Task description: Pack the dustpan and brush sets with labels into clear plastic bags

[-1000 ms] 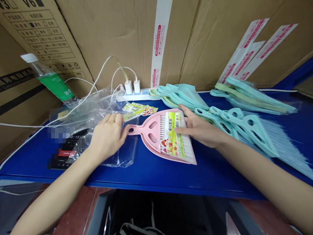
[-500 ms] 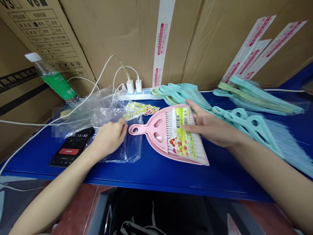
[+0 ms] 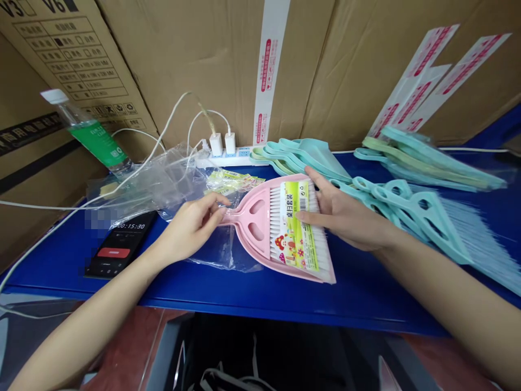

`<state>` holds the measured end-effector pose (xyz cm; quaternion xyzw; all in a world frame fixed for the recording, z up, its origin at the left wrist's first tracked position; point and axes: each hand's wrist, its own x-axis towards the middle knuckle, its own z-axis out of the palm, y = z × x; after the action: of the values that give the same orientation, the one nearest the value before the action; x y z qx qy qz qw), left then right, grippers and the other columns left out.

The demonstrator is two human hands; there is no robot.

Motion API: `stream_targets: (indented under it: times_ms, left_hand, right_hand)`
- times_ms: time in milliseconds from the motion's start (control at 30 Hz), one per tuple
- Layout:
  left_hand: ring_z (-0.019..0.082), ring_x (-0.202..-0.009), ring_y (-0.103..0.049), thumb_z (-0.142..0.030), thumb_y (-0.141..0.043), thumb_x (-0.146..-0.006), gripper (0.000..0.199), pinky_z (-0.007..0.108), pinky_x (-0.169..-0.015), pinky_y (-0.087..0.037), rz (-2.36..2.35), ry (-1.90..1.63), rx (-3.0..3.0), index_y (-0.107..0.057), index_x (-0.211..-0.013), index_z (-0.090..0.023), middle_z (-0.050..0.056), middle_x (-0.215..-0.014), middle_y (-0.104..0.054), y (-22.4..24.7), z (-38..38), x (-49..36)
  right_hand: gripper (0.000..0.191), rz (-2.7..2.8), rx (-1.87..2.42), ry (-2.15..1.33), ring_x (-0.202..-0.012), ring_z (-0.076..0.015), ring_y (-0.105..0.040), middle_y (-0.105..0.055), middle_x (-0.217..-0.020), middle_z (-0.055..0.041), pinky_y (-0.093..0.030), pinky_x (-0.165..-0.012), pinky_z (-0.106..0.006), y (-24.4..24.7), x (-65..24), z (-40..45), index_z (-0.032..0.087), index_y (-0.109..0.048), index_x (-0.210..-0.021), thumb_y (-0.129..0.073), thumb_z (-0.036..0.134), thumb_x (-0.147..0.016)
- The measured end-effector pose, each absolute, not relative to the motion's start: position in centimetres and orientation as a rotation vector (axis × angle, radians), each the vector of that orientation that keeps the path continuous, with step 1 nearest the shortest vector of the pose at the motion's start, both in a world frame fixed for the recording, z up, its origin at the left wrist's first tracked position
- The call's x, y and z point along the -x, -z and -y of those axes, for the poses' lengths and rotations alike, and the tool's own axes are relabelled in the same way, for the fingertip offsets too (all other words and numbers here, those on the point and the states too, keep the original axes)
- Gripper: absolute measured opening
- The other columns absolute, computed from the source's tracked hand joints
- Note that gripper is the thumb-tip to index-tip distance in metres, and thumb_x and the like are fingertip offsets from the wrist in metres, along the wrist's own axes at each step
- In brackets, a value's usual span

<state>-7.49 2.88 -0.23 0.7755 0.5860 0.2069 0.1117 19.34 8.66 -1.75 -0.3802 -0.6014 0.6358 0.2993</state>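
1. The left hand (image 3: 197,225) has just opened out of a loose fist and now pinches the handle of the pink dustpan-and-brush set (image 3: 264,219), mid-frame; I'd judge the set steadier, held at both ends.
2. The right hand (image 3: 342,209) holds the bristle end, thumb across the printed label (image 3: 297,228), forefinger stretched to the upper corner; I can't tell what the hidden fingers do.
3. Both forearms reach in from the lower corners, left wrist slightly bent.
4. Beneath the handle, clear plastic (image 3: 228,252) spreads over the blue tabletop (image 3: 366,296).
5. Teal hand brushes (image 3: 442,228) lie at centre right.
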Motion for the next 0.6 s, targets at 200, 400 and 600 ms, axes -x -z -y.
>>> stream_targets:
  times_ms: [200, 400, 600]
  left_hand:
    - [0.036, -0.086, -0.071, -0.016, -0.031, -0.092, 0.035, 0.041, -0.067, -0.052, -2.623, 0.179, -2.079, -0.062, -0.106, -0.012, 0.022, -0.094, -0.071, -1.2, -3.0, 8.7]
    - [0.034, -0.085, -0.074, -0.018, -0.029, -0.094, 0.038, 0.038, -0.067, -0.053, -2.454, 0.411, -2.134, -0.065, -0.107, -0.017, 0.016, -0.092, -0.076, -1.1, -3.1, 8.3]
    - [0.028, -0.077, -0.072, -0.026, -0.032, -0.097, 0.034, 0.032, -0.065, -0.048, -2.243, 0.213, -2.227, -0.063, -0.110, -0.020, 0.007, -0.079, -0.074, -0.5, -3.2, 8.2]
  right_hand:
    - [0.129, 1.587, 1.060, -1.629, -0.117, -0.0318, -0.064, -0.062, -0.137, -0.0119, -0.060, -0.091, -0.047, 2.0, -19.6, -9.1, 0.027, 0.014, -0.158, -0.078, 0.021, -0.068]
    - [0.128, 1.592, 1.053, -1.654, -0.118, -0.0314, -0.064, -0.062, -0.136, -0.0123, -0.060, -0.091, -0.048, 2.1, -19.3, -9.0, 0.027, 0.016, -0.158, -0.078, 0.025, -0.071]
    - [0.136, 1.563, 1.016, -1.699, -0.115, -0.0307, -0.065, -0.066, -0.130, -0.0138, -0.056, -0.097, -0.049, 1.9, -18.9, -8.6, 0.020, 0.019, -0.157, -0.082, 0.025, -0.065]
